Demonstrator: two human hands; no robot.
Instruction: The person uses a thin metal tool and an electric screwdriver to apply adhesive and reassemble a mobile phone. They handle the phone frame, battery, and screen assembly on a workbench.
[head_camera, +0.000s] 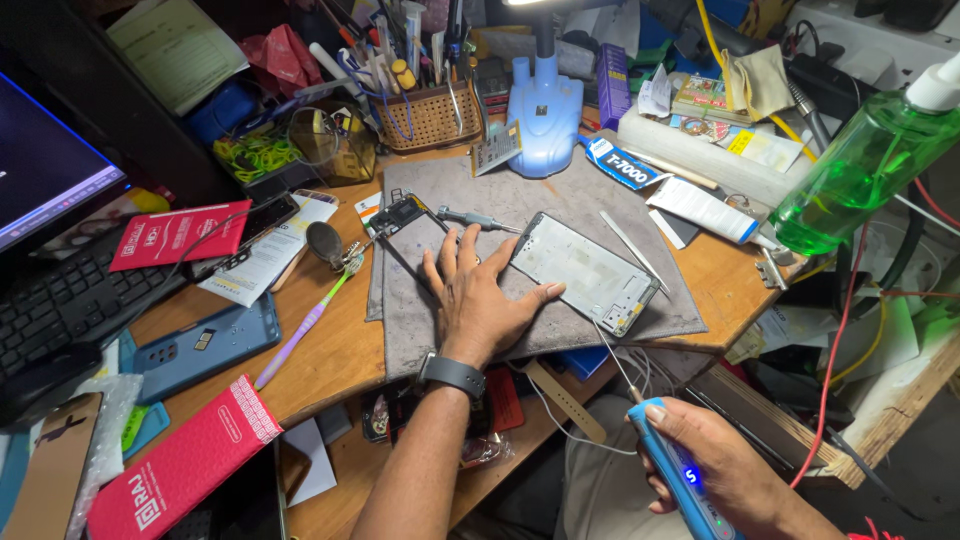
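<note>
My left hand (482, 300) lies flat, fingers spread, on a grey work mat (560, 330), its thumb touching the edge of an opened phone frame (587, 272). A black phone part (410, 225) lies just beyond the fingertips. On that wrist is a dark watch (452, 374). My right hand (715, 465) is low at the bottom right, closed around a blue pen-shaped electric tool (682, 478) with a lit indicator and a thin tip pointing up toward the mat's front edge.
A screwdriver (478, 218), tweezers (634, 252) and a glue tube (700, 205) lie around the mat. A green spray bottle (860, 170) stands right. Left are a toothbrush (305, 325), blue phone case (205, 345), red packets (185, 455) and keyboard (60, 300). A blue lamp base (543, 115) and tool basket (425, 115) stand behind.
</note>
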